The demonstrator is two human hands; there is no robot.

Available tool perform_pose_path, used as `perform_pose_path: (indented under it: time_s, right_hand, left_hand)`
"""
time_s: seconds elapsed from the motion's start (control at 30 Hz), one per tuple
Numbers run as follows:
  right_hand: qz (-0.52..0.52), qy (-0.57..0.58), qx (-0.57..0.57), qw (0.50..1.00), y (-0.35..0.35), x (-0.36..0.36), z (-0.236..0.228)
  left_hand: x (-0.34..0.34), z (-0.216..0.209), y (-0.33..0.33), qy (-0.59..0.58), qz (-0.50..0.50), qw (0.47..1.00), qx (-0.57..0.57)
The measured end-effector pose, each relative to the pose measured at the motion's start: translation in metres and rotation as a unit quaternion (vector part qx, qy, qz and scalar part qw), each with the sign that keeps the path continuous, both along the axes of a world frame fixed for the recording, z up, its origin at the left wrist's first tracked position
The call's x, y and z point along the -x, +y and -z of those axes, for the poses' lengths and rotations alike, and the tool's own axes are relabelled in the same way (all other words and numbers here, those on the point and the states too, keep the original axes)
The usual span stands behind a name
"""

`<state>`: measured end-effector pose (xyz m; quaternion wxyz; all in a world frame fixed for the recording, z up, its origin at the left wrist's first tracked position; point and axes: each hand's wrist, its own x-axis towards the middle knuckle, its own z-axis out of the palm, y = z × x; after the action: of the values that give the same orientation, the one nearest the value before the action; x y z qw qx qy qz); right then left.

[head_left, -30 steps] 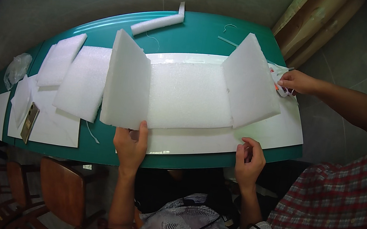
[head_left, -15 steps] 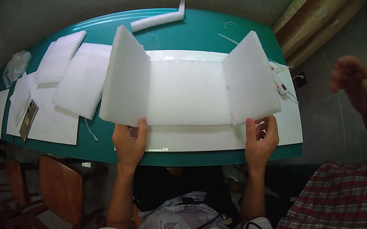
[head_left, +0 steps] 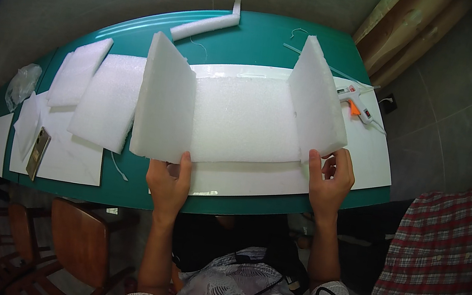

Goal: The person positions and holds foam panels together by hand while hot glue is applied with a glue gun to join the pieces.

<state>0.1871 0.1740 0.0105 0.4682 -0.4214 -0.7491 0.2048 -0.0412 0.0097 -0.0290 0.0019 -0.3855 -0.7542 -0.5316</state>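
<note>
A white foam piece (head_left: 246, 118) rests on the white board (head_left: 362, 160), with a flat middle and two upright side panels. My left hand (head_left: 168, 183) grips the near lower corner of the left foam panel (head_left: 164, 100), thumb on the inner side. At the other end, my right hand (head_left: 330, 177) holds the near lower corner of the right foam panel (head_left: 318, 102) between thumb and fingers. The right panel stands steeper, leaning slightly outward. Some of the fingers are hidden behind the foam. Beside the right panel lies a white glue gun (head_left: 355, 106) with an orange trigger.
Loose foam sheets (head_left: 108, 98) lie left on the green table (head_left: 284, 26), near a phone (head_left: 37, 153) and a clear plastic bag (head_left: 22, 87). A narrow foam strip (head_left: 205, 26) sits at the back. Wooden chairs (head_left: 80, 240) stand front left; a person in a checked shirt (head_left: 445, 258) is at right.
My right hand has tilted the right panel inward, more upright, uncovering more of the glue gun. The other person's raised hand has left the view at the right.
</note>
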Motion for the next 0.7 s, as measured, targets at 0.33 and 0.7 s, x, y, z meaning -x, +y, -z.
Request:
perform_pose_path:
  time_s: [0.33, 0.7]
  right_hand:
    - [-0.014, -0.01, 0.003, 1.0, 0.003, -0.002, 0.008]
    - [-0.028, 0.002, 0.039, 0.999, 0.009, -0.01, 0.01]
  left_hand:
    - [-0.002, 0.002, 0.002, -0.011, -0.006, 1.0, 0.005]
    - [-0.001, 0.001, 0.006, 0.004, -0.012, 1.0, 0.006]
